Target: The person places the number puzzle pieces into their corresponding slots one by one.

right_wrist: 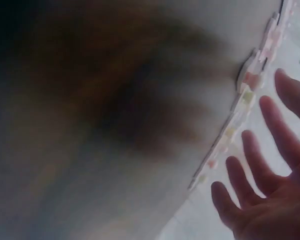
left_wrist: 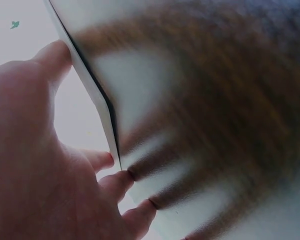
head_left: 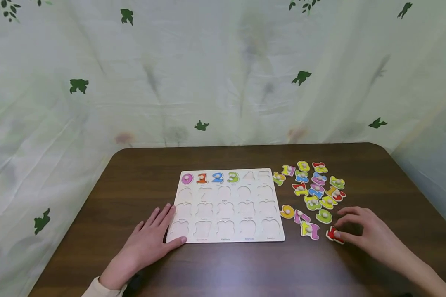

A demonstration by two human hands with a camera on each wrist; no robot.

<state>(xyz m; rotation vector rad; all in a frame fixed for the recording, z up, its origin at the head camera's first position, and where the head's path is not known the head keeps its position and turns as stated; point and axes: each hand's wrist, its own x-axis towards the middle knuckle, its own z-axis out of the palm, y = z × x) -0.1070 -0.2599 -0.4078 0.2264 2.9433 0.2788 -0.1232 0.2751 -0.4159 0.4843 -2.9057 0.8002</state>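
A white number puzzle board [head_left: 226,241] lies on the table, with a pink 0 [head_left: 187,178], orange 1 [head_left: 202,178], blue 2 [head_left: 217,177] and green 3 [head_left: 233,177] in its top row. My left hand [head_left: 148,243] rests at the board's left edge, thumb on the front corner, fingers spread along the side. Over at the right, my right hand [head_left: 371,235] is at a red number piece [head_left: 332,234], the thumb tip overlapping its right side. The right wrist view shows that hand's fingers [right_wrist: 257,165] extended and apart.
Several colourful number pieces [head_left: 312,202] with knobs lie in a loose cluster right of the board, some overlapping. The brown table [head_left: 145,165] ends at a pale curtain [head_left: 223,82] with green leaf prints behind it.
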